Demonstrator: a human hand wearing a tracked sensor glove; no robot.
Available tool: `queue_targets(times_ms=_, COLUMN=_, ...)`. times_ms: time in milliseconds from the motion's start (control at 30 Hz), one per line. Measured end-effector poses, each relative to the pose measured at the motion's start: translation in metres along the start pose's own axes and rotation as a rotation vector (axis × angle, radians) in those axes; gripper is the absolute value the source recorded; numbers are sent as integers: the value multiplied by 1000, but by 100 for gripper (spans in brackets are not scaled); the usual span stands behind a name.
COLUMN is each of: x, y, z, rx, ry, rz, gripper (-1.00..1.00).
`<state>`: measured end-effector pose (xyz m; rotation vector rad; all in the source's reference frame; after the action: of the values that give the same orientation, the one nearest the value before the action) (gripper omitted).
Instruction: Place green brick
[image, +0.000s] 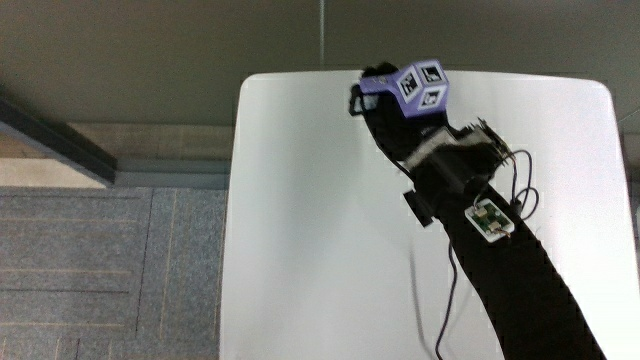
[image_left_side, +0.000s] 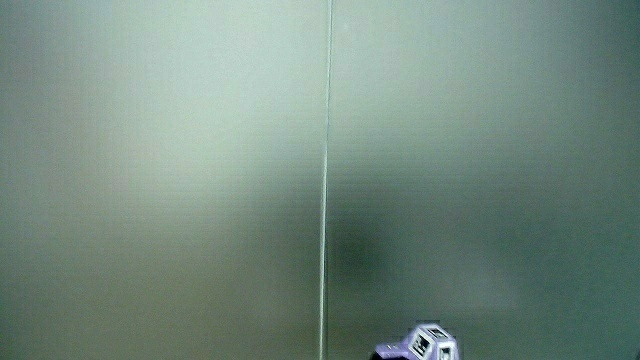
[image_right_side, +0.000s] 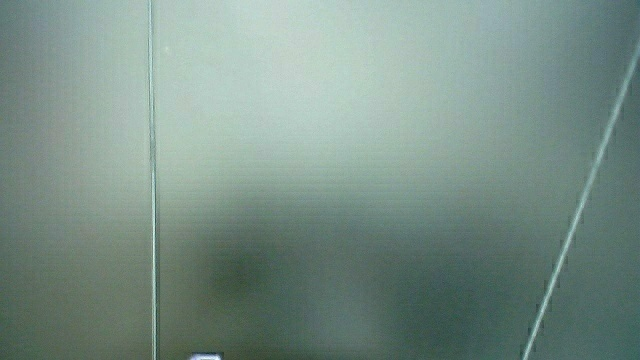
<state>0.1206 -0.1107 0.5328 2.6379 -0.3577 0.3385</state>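
Observation:
No green brick shows in any view. In the main view the gloved hand (image: 372, 98) reaches over the white table (image: 300, 220) to the table's edge farthest from the person. The purple patterned cube (image: 420, 87) sits on its back and covers most of it. The black-sleeved forearm (image: 520, 280) stretches across the table toward the person. Whatever lies under the hand is hidden. Both side views show only a pale wall, with the top of the cube (image_left_side: 420, 346) just peeking in.
A small white and green board (image: 490, 218) is strapped at the wrist. A thin dark cable (image: 448, 300) trails from it over the table toward the person. Grey carpet floor (image: 100, 270) lies beside the table.

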Motion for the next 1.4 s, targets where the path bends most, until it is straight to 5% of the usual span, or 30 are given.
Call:
queue_targets(times_ms=33, x=9, y=6, z=-17, rx=32, ry=19, rz=31, gripper=0)
queue_targets(times_ms=167, x=13, y=8, z=-34, rx=-15, ry=-7, rz=-3, gripper=0)
queue_targets(times_ms=333, x=13, y=4, z=-30, rx=-11, ry=21, rz=8, gripper=0)
queue_targets(times_ms=433, x=14, y=4, z=-36, rx=27, ry=-14, rz=11, gripper=0)
queue_targets(times_ms=533, x=16, y=2, z=-41, rx=2, ry=0, rz=6, gripper=0)
queue_targets(times_ms=1000, x=23, y=5, z=-45, rx=-147, ry=32, rz=-25, gripper=-61)
queue_targets(times_ms=1233, x=26, y=6, z=-63, rx=-243, ry=14, rz=-52, gripper=-91)
queue_targets(times_ms=1400, x=32, y=6, z=-59, rx=-214, ry=20, rz=-43, gripper=-100)
